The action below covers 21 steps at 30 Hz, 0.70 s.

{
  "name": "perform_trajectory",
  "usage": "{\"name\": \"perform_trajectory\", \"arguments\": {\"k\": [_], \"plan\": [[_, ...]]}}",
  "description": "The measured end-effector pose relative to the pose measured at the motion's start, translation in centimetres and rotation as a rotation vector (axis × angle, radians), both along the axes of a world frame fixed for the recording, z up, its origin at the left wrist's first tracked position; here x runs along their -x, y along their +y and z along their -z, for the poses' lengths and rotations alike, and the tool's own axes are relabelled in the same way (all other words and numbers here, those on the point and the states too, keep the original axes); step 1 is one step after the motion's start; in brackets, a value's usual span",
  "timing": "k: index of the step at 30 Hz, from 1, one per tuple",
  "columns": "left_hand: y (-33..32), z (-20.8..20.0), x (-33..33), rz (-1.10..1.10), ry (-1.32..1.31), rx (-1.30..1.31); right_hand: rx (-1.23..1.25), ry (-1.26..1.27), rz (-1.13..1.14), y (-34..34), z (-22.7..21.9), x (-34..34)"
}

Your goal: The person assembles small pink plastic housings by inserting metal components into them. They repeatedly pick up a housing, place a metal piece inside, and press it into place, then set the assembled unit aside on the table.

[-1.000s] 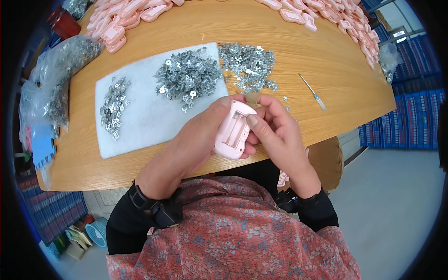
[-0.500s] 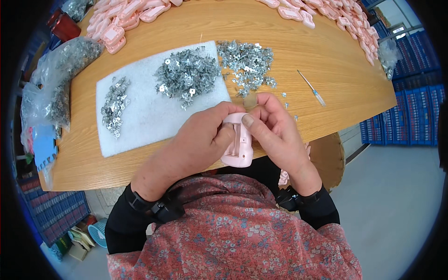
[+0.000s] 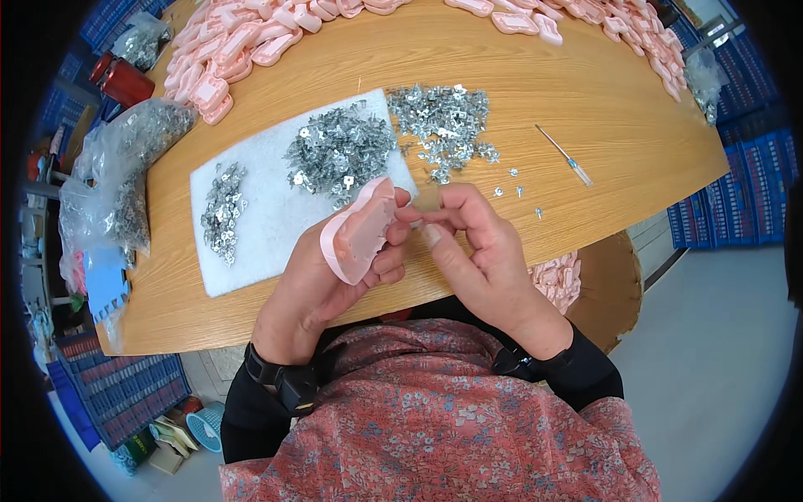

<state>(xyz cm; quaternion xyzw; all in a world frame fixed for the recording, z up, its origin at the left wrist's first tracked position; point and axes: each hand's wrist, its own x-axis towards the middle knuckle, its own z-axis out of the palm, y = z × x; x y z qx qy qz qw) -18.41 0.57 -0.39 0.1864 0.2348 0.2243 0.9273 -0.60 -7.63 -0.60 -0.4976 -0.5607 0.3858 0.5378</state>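
Pink plastic housing (image 3: 358, 238) tilts in the closed grip of the left hand (image 3: 303, 289) in the head view, above the near part of the counter (image 3: 519, 92), while the right hand (image 3: 489, 268) is just beside it, its grip narrow, though whether it pinches anything I cannot tell. Work on this one seems partway along; plenty appears left, with loose metal pieces (image 3: 341, 151) heaped and other housings (image 3: 242, 42) piled, finished or not unclear.
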Motion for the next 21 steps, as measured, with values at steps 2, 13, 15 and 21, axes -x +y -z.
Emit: {"name": "perform_trajectory", "arguments": {"k": [2,13,15,21], "plan": [[-0.1,0.0,-0.2,-0.004,0.021,-0.018,0.001,0.029,0.001,0.0,-0.4,0.4],[-0.2,0.9,-0.5,0.016,0.004,-0.018,-0.139,-0.293,0.052,0.0,-0.3,-0.2],[-0.4,1.0,-0.7,-0.02,0.107,-0.087,-0.313,-0.531,0.054,0.1,-0.3,0.0],[-1.0,-0.3,-1.9,-0.081,0.302,-0.247,-0.316,-0.462,0.085,-0.3,-0.9,0.2]]}}
